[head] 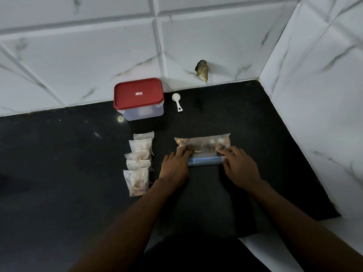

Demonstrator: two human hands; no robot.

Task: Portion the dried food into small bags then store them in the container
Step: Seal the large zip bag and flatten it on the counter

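A large clear zip bag of dried food [203, 144] lies flat on the black counter [59, 163], its blue zip strip [205, 160] towards me. My left hand [174, 166] holds the bag's left end at the strip, fingers curled on the plastic. At the right end my right hand [238, 165] grips the same bag. Several small filled bags [138, 163] lie in an overlapping row to the left. A clear container with a red lid [138, 97], lid on, stands at the back by the wall.
A white measuring scoop [176, 102] lies right of the container. Marble-look tiled walls [314, 95] close the back and right side. A brownish object [202, 70] sticks out of the back wall. The counter's edge runs diagonally at lower right.
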